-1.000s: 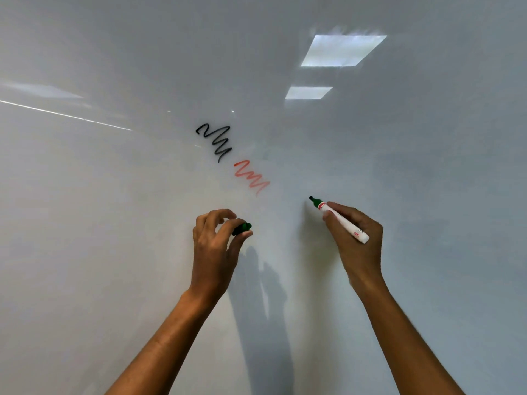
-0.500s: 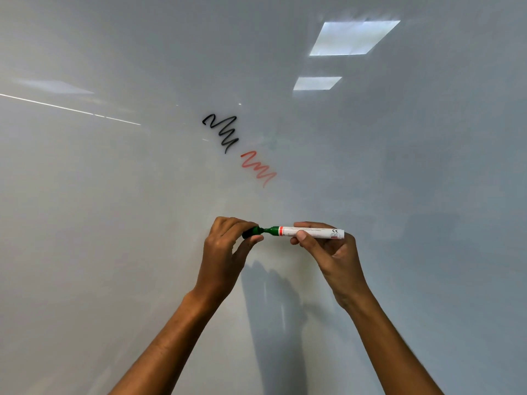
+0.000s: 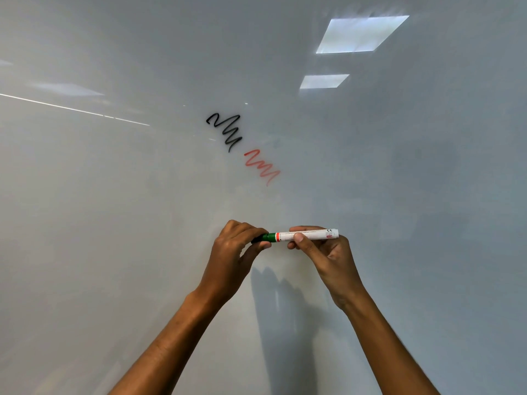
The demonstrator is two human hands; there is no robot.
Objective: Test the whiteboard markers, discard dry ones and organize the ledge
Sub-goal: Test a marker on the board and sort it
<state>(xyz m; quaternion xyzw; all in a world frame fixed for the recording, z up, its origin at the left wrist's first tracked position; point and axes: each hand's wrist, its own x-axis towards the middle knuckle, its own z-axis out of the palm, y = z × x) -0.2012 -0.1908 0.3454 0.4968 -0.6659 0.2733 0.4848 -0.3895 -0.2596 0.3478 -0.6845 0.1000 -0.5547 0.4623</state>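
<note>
In front of the whiteboard (image 3: 114,223), the right hand (image 3: 328,255) pinches the green marker (image 3: 302,235) level by its white barrel while the left hand (image 3: 233,252) grips the cap (image 3: 261,238) at its tip, which should be pushed straight along the barrel until fully seated.

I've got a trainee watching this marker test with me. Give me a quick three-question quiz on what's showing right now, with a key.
1. True or false: a green scribble is already on the whiteboard.
2. Which hand holds the white barrel of the green marker? A) left B) right
3. Fill in: the left hand grips the marker's ____ at the green end.

Key:
1. False. Only a black scribble and a fainter red scribble show.
2. B, right.
3. Cap; it sits mostly hidden under the fingers, meeting the marker's green end.
</note>
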